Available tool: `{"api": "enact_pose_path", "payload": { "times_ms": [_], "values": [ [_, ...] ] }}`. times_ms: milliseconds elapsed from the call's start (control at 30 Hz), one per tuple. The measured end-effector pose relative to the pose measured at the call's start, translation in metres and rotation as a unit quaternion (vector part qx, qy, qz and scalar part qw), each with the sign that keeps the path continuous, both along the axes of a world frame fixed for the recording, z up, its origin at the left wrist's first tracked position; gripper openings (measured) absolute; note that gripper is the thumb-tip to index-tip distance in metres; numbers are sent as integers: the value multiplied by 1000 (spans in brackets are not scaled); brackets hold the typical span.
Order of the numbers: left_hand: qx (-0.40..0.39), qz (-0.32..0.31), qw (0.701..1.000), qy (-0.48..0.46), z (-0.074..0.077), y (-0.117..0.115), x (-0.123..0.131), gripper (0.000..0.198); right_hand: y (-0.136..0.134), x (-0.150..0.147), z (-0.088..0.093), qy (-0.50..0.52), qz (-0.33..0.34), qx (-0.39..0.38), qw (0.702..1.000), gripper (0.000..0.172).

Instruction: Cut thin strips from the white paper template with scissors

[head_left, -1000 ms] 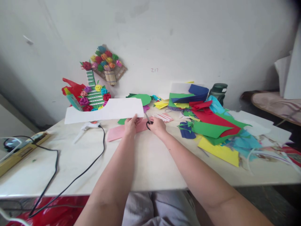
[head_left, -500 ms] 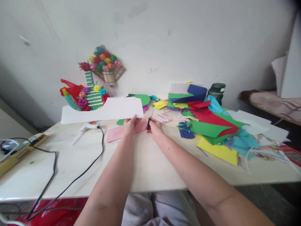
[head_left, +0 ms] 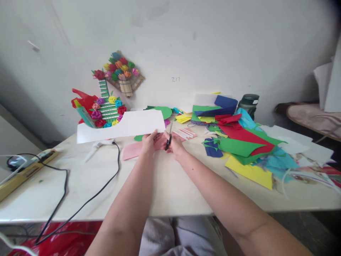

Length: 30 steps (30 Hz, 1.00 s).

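My left hand point(head_left: 149, 142) pinches the lower right corner of a long white paper sheet point(head_left: 125, 125), held up above the table. My right hand point(head_left: 176, 145) is closed round black-handled scissors point(head_left: 168, 138), whose blades point up toward the sheet's right edge. Under both hands lies a pink paper sheet point(head_left: 131, 150) on the white table point(head_left: 165, 181).
A glue gun point(head_left: 99, 144) with a black cord point(head_left: 87, 199) lies left of the hands. Paper-flower crafts point(head_left: 109, 106) lean on the wall. A heap of coloured paper point(head_left: 239, 142) covers the right side, with a dark bottle point(head_left: 247, 103) behind. A power strip point(head_left: 23, 170) sits far left.
The scissors have swung from lying flat to pointing up and moved closer to the white sheet's right edge. The left hand keeps holding the sheet.
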<state>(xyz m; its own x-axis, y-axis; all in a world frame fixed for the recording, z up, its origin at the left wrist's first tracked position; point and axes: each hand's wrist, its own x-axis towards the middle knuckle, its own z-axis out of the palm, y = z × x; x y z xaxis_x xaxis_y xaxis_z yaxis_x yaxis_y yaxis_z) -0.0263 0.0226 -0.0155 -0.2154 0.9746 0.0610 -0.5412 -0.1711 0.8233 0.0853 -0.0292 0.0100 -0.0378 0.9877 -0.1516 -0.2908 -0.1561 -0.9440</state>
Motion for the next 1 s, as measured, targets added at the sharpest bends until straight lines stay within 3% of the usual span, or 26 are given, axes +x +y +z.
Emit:
{"api": "enact_pose_path", "payload": {
  "times_ms": [133,433,733,1000],
  "values": [
    [11,-8,1000,6,-3,2,-1,16,-2,-1,-1,-44,33,26,998,39],
    [20,5,999,-35,1,2,-2,12,-1,2,-4,-158,23,67,985,48],
    [32,4,999,-38,-4,8,-5,19,3,1,-8,-218,28,80,972,51],
    [35,5,998,-58,1,5,-2,20,9,2,-18,-250,27,96,963,51]
  ]
}}
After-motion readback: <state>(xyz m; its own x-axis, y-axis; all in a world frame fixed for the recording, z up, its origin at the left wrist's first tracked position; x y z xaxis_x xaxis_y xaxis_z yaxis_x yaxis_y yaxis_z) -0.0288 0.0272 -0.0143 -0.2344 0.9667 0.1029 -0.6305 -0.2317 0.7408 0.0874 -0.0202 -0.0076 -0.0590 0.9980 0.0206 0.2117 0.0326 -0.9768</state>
